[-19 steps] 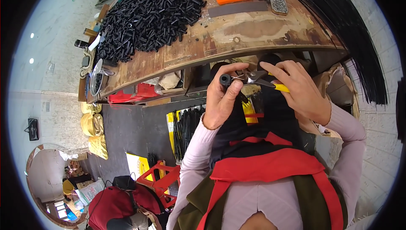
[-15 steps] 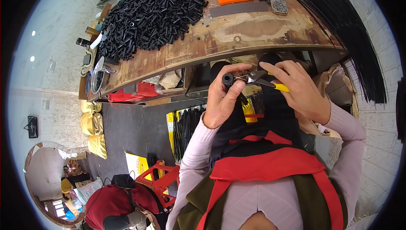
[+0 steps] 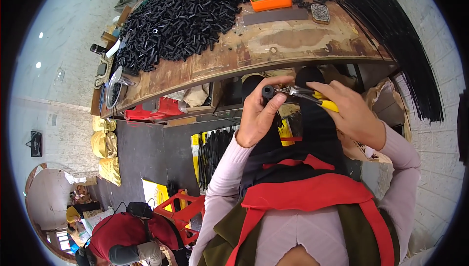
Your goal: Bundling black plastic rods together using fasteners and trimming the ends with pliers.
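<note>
A short black tube (image 3: 267,91) with a hollow end is pinched between the thumb and fingers of my left hand (image 3: 257,120). Thin pale wires (image 3: 281,90) stick out beside the tube and appear to cross each other. My right hand (image 3: 352,113) is wrapped round the yellow handles of a pair of pliers (image 3: 304,93). The metal jaws are at the wires, between my two hands; whether they grip them is too small to tell. Both hands are over my lap, in front of the table edge.
On the wooden table (image 3: 220,63) lies a big heap of black tubes (image 3: 181,26). Behind its bare front part are an orange box (image 3: 270,5), a grey strip (image 3: 276,16) and a small tin (image 3: 320,13). Long black rods (image 3: 405,46) overhang the right end. A person in red (image 3: 117,234) is at lower left.
The pliers and my right hand have shifted slightly right, and the two yellow handles show more plainly. My left hand still holds the black tube in nearly the same place.
</note>
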A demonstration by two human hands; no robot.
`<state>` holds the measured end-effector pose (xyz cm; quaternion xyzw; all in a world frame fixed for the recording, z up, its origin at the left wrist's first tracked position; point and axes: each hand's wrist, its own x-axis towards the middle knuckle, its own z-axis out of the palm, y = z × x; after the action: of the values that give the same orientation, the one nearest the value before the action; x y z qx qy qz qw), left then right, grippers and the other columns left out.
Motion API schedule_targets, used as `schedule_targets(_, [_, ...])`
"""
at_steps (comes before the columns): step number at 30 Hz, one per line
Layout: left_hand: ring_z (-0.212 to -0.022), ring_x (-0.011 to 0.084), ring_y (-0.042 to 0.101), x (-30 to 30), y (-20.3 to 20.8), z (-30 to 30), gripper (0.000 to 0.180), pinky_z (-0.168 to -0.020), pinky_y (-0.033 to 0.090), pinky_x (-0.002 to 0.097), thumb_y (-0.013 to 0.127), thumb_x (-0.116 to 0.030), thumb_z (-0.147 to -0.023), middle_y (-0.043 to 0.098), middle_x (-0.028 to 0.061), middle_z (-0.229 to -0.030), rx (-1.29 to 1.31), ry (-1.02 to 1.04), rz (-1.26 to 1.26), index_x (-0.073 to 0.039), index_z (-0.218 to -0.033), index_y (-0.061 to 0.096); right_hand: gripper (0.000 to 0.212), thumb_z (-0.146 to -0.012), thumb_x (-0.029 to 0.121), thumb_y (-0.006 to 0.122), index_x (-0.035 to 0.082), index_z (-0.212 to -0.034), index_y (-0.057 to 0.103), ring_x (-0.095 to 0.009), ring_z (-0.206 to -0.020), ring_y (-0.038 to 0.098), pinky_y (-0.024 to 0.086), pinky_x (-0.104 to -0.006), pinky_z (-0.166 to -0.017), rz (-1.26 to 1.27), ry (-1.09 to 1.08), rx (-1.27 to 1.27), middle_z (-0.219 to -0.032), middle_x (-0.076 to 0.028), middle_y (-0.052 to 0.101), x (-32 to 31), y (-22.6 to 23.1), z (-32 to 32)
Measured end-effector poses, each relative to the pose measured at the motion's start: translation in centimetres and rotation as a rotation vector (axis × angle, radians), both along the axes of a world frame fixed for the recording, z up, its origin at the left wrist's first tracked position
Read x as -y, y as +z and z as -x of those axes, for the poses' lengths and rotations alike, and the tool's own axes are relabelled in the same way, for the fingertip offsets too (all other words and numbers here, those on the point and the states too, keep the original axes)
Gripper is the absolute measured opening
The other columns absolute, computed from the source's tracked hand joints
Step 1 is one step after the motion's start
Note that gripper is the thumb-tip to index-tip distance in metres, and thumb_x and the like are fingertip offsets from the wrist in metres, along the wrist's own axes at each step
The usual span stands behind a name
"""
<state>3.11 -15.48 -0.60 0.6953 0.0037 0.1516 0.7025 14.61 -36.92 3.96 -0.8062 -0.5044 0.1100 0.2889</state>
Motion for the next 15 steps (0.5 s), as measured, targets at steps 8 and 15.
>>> schedule_targets(8, [-0.07,0.0075,0.044,0.2,-0.1,-0.3,0.055,-0.065,0.035,0.0221,0.061,-0.039,-0.095,0.048,-0.0023,-0.077,0.043,0.007,0.006,0.002,-0.131,0.052,0.065,-0.08,-0.007,0.06,0.012,-0.141,0.046,-0.034,-0.104,0.052,0.043,-0.041,-0.091,-0.153,-0.065,0.179,-0.113,-0.016,0.051,-1.6,-3.0,0.6])
schedule_targets(15, [-0.07,0.0071,0.044,0.2,-0.2,0.5,0.056,-0.063,0.035,0.0217,0.063,-0.038,-0.094,0.051,-0.0015,-0.08,0.01,-0.041,0.066,0.002,-0.132,0.051,0.064,-0.08,-0.002,0.065,0.012,-0.14,0.049,-0.032,-0.102,0.052,0.044,-0.0412,-0.087,-0.241,-0.074,0.317,-0.112,-0.015,0.052,-2.6,-4.2,0.6])
